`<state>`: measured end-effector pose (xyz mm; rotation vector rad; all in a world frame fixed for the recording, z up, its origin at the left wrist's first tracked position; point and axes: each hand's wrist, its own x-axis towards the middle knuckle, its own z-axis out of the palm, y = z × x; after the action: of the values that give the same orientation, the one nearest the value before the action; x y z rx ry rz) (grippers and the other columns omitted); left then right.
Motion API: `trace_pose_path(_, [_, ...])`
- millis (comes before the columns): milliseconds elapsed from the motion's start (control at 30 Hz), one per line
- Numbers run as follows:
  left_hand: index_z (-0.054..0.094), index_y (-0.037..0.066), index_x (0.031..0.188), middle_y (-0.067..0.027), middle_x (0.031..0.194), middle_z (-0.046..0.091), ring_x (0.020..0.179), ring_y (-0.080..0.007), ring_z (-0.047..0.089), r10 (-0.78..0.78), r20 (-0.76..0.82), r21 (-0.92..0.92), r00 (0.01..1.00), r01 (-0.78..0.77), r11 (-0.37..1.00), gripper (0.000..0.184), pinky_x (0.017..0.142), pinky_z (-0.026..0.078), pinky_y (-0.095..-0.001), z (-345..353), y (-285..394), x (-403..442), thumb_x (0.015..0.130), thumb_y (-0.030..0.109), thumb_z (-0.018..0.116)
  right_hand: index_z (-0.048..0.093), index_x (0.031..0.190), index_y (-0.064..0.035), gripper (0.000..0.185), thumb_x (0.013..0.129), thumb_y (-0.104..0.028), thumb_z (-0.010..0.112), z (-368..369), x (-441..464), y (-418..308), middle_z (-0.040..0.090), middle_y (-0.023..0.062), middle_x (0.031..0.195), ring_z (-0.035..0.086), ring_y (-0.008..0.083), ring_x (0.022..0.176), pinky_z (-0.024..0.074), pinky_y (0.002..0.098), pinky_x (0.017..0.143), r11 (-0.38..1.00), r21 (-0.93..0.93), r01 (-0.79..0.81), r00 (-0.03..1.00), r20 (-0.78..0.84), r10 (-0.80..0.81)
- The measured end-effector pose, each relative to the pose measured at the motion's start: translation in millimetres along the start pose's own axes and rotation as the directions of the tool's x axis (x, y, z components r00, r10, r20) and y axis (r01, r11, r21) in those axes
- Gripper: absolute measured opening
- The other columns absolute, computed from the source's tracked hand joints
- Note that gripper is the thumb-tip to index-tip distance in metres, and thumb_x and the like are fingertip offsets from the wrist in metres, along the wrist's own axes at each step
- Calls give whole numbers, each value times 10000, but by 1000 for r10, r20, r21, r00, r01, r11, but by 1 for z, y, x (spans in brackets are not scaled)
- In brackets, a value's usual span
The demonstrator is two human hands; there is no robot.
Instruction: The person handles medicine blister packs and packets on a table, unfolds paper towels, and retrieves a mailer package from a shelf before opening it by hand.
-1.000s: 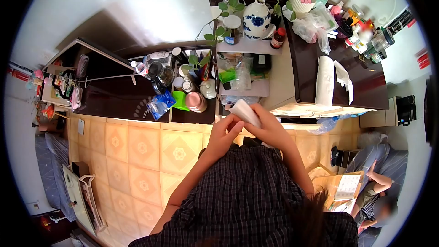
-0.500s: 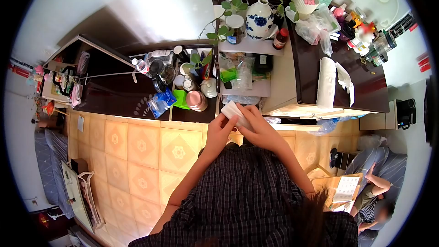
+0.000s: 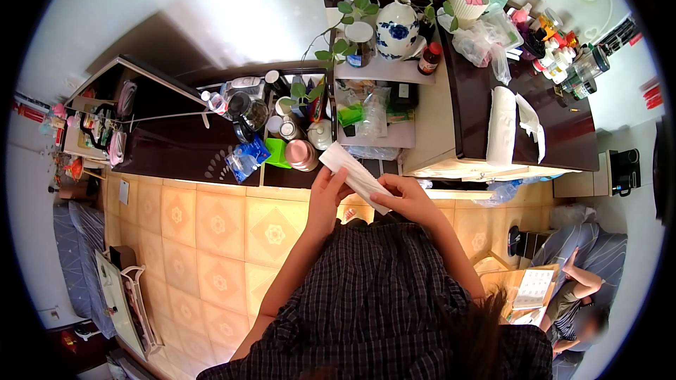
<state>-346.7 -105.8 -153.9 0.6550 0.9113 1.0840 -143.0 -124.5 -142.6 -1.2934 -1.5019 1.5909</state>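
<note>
Left hand (image 3: 327, 195) and right hand (image 3: 407, 198), farther apart than moments ago, grip white paper (image 3: 360, 179) now extended lengthwise between them.

Ones almost everywhere, and a single three

White, paper-like pieces number three: one long folded strip (image 3: 358, 177), one thick soft roll (image 3: 501, 127) and one ragged curved length (image 3: 531, 125). Then come one blue-and-white round porcelain vase (image 3: 397, 34), one small dark bottle with a red cap (image 3: 429, 60), one ribbed cream pot (image 3: 465, 3), one glass pitcher with a dark lid (image 3: 253, 114), one bright green box (image 3: 277, 154), one pink cylindrical container (image 3: 301, 155) and one blue plastic packet (image 3: 248, 158). Other people: one person in a striped top (image 3: 565, 321). The jars and bottles at the right back (image 3: 556, 63) overlap too much to count.
</note>
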Motion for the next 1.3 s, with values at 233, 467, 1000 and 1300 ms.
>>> trace_pose_path(233, [453, -20, 1284, -220, 1222, 622, 1078, -316, 654, -92, 50, -76, 994, 96, 992, 325, 951, 540, -431, 5, 1, -3, 1016, 159, 491, 639, 933, 0, 238, 930, -237, 654, -4, -4, -12, 610, 27, 734, 535, 75, 684, 437, 258, 616, 972, -232, 48, 998, 49, -37])
trace_pose_path(467, [477, -9, 1241, -202, 1181, 648, 1026, -298, 679, -75, -96, -73, 993, 68, 995, 278, 890, 573, -411, -8, 4, 1, 1021, 161, 481, 635, 956, 19, 155, 906, -127, 627, -61, -39, -50, 638, 116, 788, 596, 236, 665, 477, 345, 634, 894, -442, 72, 825, -477, -302])
trace_pose_path(1000, [439, -11, 1227, -208, 1117, 662, 979, -300, 694, -118, -81, -5, 990, 118, 993, 309, 860, 588, -419, -11, 1, 4, 1012, 206, 485, 512, 1357, -157, 599, 789, -162, 703, -135, -51, -21, 562, 141, 1213, 506, 348, 1140, 407, 450, 982, 702, -601, -383, 360, -797, -486])
trace_pose_path(1300, [439, -17, 1261, -204, 1139, 656, 979, -279, 686, -154, -27, 47, 988, 156, 987, 328, 849, 593, -408, -9, 0, 4, 974, 124, 513, 471, 1361, -101, 622, 797, -115, 733, -123, -60, -43, 563, 158, 1164, 588, 250, 1025, 498, 359, 879, 938, -334, -90, 424, -865, -267])
